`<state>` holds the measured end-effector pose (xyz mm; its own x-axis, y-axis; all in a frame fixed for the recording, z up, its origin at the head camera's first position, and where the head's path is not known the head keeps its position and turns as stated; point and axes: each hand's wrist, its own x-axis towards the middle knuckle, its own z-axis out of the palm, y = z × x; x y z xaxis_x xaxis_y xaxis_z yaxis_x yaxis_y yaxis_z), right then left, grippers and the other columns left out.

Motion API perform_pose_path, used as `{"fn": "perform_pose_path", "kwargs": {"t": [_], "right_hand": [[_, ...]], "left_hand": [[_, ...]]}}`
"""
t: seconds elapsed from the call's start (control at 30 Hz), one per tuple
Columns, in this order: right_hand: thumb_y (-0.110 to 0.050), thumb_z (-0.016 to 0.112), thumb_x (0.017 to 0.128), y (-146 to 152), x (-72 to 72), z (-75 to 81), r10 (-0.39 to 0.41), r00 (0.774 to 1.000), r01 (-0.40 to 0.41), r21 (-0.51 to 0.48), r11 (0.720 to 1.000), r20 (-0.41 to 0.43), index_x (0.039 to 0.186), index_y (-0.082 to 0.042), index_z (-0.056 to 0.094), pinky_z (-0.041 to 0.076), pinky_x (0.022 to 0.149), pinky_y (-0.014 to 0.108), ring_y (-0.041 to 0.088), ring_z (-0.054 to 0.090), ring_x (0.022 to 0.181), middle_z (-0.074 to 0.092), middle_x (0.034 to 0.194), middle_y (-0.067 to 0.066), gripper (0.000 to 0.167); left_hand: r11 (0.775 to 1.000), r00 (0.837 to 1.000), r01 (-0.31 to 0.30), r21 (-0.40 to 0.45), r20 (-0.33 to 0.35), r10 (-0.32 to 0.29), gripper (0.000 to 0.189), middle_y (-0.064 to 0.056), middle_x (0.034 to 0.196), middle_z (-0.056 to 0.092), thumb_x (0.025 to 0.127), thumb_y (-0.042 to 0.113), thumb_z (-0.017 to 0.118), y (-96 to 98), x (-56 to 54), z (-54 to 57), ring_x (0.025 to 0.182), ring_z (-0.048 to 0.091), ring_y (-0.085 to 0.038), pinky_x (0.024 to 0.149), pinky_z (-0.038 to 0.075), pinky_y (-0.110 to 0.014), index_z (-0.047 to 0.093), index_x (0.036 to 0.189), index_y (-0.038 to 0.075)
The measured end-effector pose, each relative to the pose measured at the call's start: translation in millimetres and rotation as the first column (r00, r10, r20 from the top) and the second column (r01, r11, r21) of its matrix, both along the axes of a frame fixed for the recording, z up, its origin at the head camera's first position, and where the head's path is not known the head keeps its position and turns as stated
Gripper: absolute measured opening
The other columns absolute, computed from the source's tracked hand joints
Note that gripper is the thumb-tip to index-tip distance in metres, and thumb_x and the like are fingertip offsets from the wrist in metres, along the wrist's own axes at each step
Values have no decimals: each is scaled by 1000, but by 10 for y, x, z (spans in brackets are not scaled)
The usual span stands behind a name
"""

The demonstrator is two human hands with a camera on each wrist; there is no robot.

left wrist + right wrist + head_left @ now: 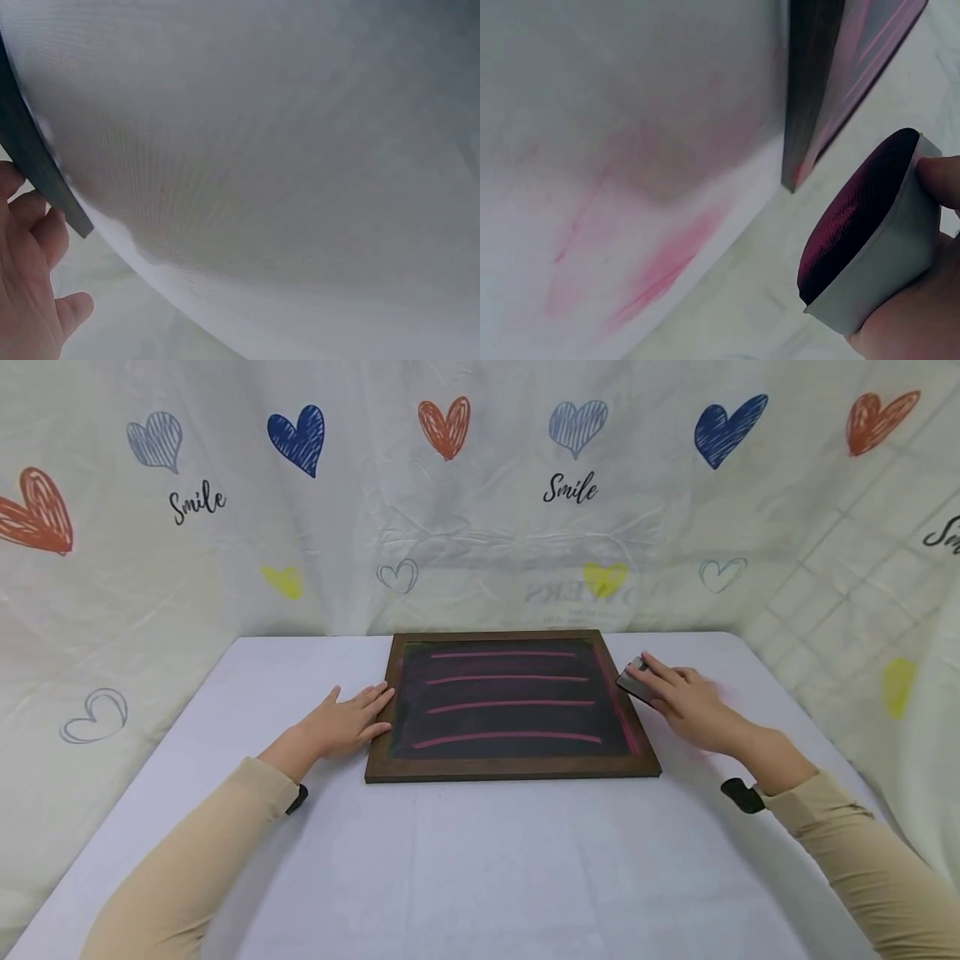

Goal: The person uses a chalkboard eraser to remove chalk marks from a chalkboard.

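A small chalkboard (510,718) with a brown wooden frame (517,767) lies on the table, crossed by several pink chalk lines. My left hand (341,724) rests at the frame's left side, its fingers extended and touching the edge. In the left wrist view, the left hand's fingers (52,236) show against the dark frame edge (45,176). By the board's right side, my right hand (693,706) grips a chalkboard eraser (637,681). Seen from the right wrist, the eraser (870,232) is held off the table, its dark felt face smeared with pink dust.
A white cloth covers the table (480,860). Pink chalk smudges (675,262) mark it to the right of the board. Behind stands a white curtain (495,510) printed with hearts and the word "Smile". Both forearms wear beige sleeves, with dark bands at the wrists.
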<state>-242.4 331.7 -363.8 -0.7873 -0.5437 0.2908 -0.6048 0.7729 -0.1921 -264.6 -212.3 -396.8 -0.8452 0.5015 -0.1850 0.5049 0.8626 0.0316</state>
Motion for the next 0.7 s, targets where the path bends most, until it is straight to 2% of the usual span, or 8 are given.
{"fn": "perform_pose_path", "kwargs": {"t": [0.17, 0.4, 0.57, 0.7], "right_hand": [[4, 61, 99, -91, 30, -29, 95, 995, -96, -14, 995, -8, 151, -7, 47, 37, 96, 66, 58, 46, 119, 35, 158, 28, 55], [10, 65, 91, -143, 97, -83, 207, 978, -206, 14, 978, -37, 152, -12, 48, 43, 90, 54, 39, 48, 119, 36, 162, 14, 67], [13, 65, 89, -153, 156, -107, 286, 958, -286, 12, 958, -16, 152, -12, 50, 41, 92, 51, 35, 49, 123, 30, 166, 0, 69], [13, 66, 89, -165, 223, -107, 315, 949, -314, 36, 949, -2, 153, -13, 49, 41, 93, 51, 34, 51, 124, 28, 167, -3, 71]], "left_hand": [[1000, 1000, -4, 2, 1, 4, 70, -16, 169, 18, 111, 46, 39, -1, -5, -2, 152, 28, -32, 117, 11, -70, 19, 164, 6], [1000, 1000, -4, -9, -6, 4, 70, -16, 169, 20, 110, 46, 40, 4, -7, 21, 152, 28, -32, 117, 11, -70, 20, 164, 5], [1000, 1000, -3, -10, -14, 3, 70, -16, 168, 21, 110, 46, 40, 10, -3, 28, 151, 29, -32, 117, 11, -70, 21, 164, 5], [1000, 1000, 4, -11, -16, -4, 70, -16, 168, 21, 110, 46, 41, 11, 1, 8, 150, 32, -32, 117, 11, -70, 21, 164, 5]]}}
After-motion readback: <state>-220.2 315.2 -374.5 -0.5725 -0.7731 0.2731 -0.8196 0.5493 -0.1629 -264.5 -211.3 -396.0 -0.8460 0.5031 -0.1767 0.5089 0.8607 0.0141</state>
